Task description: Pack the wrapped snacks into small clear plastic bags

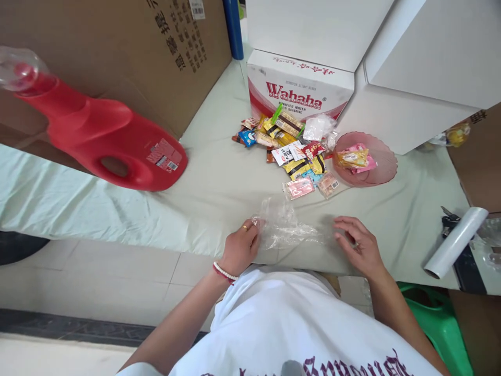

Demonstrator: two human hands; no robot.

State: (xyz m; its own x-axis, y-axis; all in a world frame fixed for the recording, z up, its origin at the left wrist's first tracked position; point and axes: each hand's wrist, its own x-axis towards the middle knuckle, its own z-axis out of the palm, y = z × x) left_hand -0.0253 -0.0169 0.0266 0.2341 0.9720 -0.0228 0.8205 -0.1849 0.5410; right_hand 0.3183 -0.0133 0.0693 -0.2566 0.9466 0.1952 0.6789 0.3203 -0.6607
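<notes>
A clear, crumpled plastic bag lies at the near edge of the cloth-covered table. My left hand, with a ring and a white bead bracelet, grips its left end between closed fingers. Beyond the bag's right end is my right hand, fingers curved and apart, with nothing visible in it. A pile of small wrapped snacks sits beyond the bag, with a pink packet closest to it. The pink translucent bowl to the right has a pink packet and a yellow one inside.
A red jug-shaped bottle stands left, before a large cardboard box. Behind the snacks is a Wahaha carton beside white boxes. A film roll lies at right, above a green stool.
</notes>
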